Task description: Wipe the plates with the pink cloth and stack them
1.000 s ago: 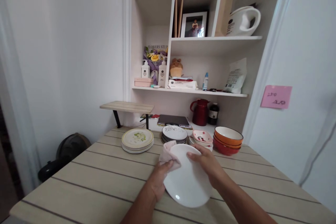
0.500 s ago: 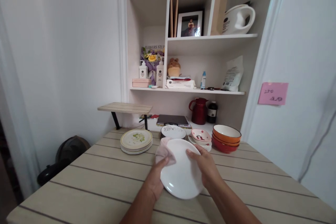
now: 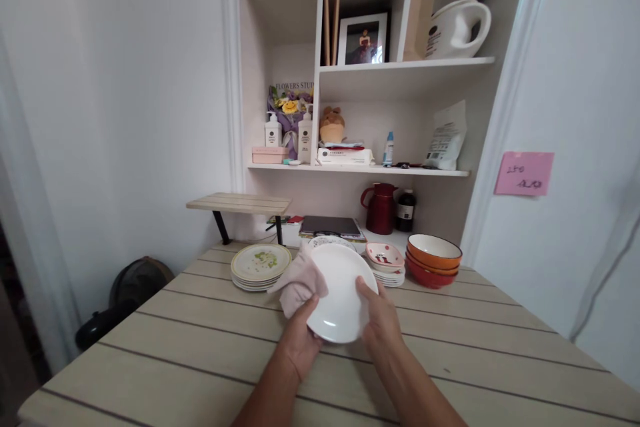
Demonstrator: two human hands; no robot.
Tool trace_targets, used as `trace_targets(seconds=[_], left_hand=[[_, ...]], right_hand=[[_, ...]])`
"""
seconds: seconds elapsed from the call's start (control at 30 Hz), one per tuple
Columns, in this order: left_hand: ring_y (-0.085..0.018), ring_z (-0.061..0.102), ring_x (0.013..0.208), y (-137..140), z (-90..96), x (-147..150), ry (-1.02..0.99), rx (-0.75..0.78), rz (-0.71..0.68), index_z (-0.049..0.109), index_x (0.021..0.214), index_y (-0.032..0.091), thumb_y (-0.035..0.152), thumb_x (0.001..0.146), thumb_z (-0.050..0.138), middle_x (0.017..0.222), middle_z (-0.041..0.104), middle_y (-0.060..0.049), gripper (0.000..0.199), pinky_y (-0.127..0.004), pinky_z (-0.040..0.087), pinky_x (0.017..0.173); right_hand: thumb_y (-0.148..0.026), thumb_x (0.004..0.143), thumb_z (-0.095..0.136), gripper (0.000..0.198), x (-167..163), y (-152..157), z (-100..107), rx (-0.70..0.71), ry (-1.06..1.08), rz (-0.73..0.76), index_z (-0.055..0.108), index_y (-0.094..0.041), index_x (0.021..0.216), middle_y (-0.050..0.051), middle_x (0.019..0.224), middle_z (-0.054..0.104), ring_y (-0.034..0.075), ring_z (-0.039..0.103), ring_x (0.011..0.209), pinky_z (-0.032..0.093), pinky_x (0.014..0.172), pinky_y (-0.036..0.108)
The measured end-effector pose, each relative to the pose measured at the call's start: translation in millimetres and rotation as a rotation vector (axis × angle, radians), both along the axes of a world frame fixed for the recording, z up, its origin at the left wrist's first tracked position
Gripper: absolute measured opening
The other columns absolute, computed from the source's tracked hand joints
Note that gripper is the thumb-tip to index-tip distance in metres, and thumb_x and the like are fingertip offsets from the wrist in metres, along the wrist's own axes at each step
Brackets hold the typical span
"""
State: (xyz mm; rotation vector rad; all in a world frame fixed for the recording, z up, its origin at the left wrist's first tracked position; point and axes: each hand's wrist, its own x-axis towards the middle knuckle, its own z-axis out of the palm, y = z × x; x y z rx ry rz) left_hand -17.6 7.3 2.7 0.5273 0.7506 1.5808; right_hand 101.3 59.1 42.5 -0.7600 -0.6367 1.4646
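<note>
A plain white plate (image 3: pixel 340 293) is held up above the tabletop, tilted so that its upper face shows. My right hand (image 3: pixel 383 320) grips its right rim, thumb on top and fingers behind. At the lower left rim, my left hand (image 3: pixel 301 340) is closed on a pale pink cloth (image 3: pixel 300 281) and the plate's edge. The cloth drapes over the plate's left side, its loose end hanging outward. Most fingers of the left hand are hidden under the plate. Just behind it, a bowl with a floral pattern (image 3: pixel 333 241) is partly covered by the plate.
Green-patterned plates (image 3: pixel 261 262) are stacked at left on the slatted table (image 3: pixel 200 353). To the right stand small pink strawberry dishes (image 3: pixel 385 254) on white plates, and orange and red bowls (image 3: pixel 434 253). Behind are a small raised shelf (image 3: pixel 240 201), a laptop (image 3: pixel 333 226) and a red jug (image 3: pixel 381 209).
Both hands have moved the plate slightly away from me and up, so it covers more of the floral bowl. The cloth now spreads farther out to the left.
</note>
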Motion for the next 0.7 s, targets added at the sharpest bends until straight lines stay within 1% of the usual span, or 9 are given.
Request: trace_targets(seconds=[0.13, 0.3, 0.37, 0.43, 0.5, 0.53, 0.6, 0.63, 0.7], left_hand=[[-0.017, 0.067, 0.072, -2.6, -6.1, 8.0, 0.125, -0.012, -0.052, 0.065, 0.108, 0.015, 0.037, 0.068, 0.081, 0.098, 0.074, -0.01, 0.048, -0.022, 0.045, 0.053], [-0.015, 0.064, 0.06, -9.5, -2.9, 16.4, 0.323, -0.036, -0.15, 0.068, 0.098, 0.013, 0.044, 0.064, 0.082, 0.079, 0.073, -0.009, 0.048, -0.023, 0.043, 0.05], [-0.017, 0.064, 0.061, -16.2, 1.3, 16.0, 0.393, -0.033, -0.198, 0.07, 0.087, 0.013, 0.049, 0.068, 0.078, 0.076, 0.073, -0.01, 0.041, -0.022, 0.041, 0.049], [-0.02, 0.064, 0.063, -26.1, 5.1, 14.6, 0.505, -0.029, -0.305, 0.069, 0.063, 0.011, 0.052, 0.072, 0.073, 0.072, 0.071, -0.016, 0.042, -0.023, 0.038, 0.046], [-0.02, 0.064, 0.063, -37.8, 8.9, 13.6, 0.754, -0.027, -0.452, 0.065, 0.051, 0.014, 0.057, 0.078, 0.063, 0.072, 0.071, -0.017, 0.051, -0.024, 0.035, 0.045], [-0.019, 0.062, 0.058, -43.8, 11.6, 13.4, 0.872, -0.036, -0.464, 0.063, 0.047, 0.015, 0.058, 0.079, 0.06, 0.067, 0.07, -0.015, 0.053, -0.025, 0.035, 0.045], [-0.017, 0.056, 0.049, -54.8, 21.6, 13.9, 1.135, -0.064, -0.272, 0.058, 0.044, 0.019, 0.058, 0.082, 0.053, 0.053, 0.064, -0.009, 0.055, -0.027, 0.038, 0.049], [-0.017, 0.052, 0.046, -59.3, 29.4, 14.5, 1.284, -0.096, -0.031, 0.055, 0.043, 0.02, 0.058, 0.084, 0.05, 0.047, 0.059, -0.006, 0.056, -0.029, 0.039, 0.051], [-0.019, 0.058, 0.058, -64.8, 49.3, 16.8, 1.472, 0.005, 0.479, 0.06, 0.054, 0.021, 0.051, 0.089, 0.043, 0.058, 0.063, -0.006, 0.049, -0.031, 0.044, 0.062]], right_hand=[[-0.036, 0.061, 0.079, 0.062, 10.8, 5.1, -9.8, -0.029, 0.026, 0.031, 0.058, -0.019, 0.117, 0.005, 0.076, 0.075, 0.026, 0.069, 0.066, 0.056, 0.063, 0.04], [-0.045, 0.067, 0.074, 0.057, 26.1, 12.1, -19.1, -0.081, 0.031, 0.08, 0.062, -0.012, 0.113, 0.011, 0.075, 0.074, 0.032, 0.069, 0.075, 0.055, 0.066, 0.047], [-0.047, 0.068, 0.073, 0.06, 26.9, 13.2, -22.7, -0.1, 0.039, 0.083, 0.061, -0.011, 0.114, 0.012, 0.077, 0.075, 0.033, 0.069, 0.08, 0.055, 0.068, 0.048], [-0.048, 0.069, 0.072, 0.06, 25.8, 14.5, -25.0, -0.117, 0.053, 0.084, 0.06, -0.012, 0.117, 0.013, 0.081, 0.075, 0.034, 0.069, 0.084, 0.055, 0.071, 0.049], [-0.047, 0.071, 0.071, 0.06, 24.8, 16.4, -25.5, -0.136, 0.075, 0.076, 0.059, -0.013, 0.119, 0.014, 0.083, 0.076, 0.034, 0.07, 0.084, 0.056, 0.071, 0.05], [-0.046, 0.073, 0.07, 0.059, 24.8, 17.3, -25.2, -0.147, 0.089, 0.066, 0.058, -0.013, 0.12, 0.013, 0.083, 0.076, 0.034, 0.07, 0.083, 0.056, 0.071, 0.05], [-0.042, 0.075, 0.069, 0.059, 25.8, 18.1, -23.9, -0.167, 0.122, 0.032, 0.055, -0.014, 0.125, 0.012, 0.081, 0.076, 0.033, 0.071, 0.079, 0.057, 0.07, 0.05], [-0.039, 0.076, 0.068, 0.06, 26.5, 17.8, -23.0, -0.174, 0.139, 0.008, 0.052, -0.015, 0.128, 0.01, 0.079, 0.076, 0.031, 0.071, 0.076, 0.057, 0.069, 0.049], [-0.034, 0.076, 0.069, 0.063, 27.2, 14.7, -20.6, -0.178, 0.172, -0.047, 0.046, -0.018, 0.133, 0.005, 0.076, 0.075, 0.028, 0.071, 0.071, 0.058, 0.066, 0.046]])
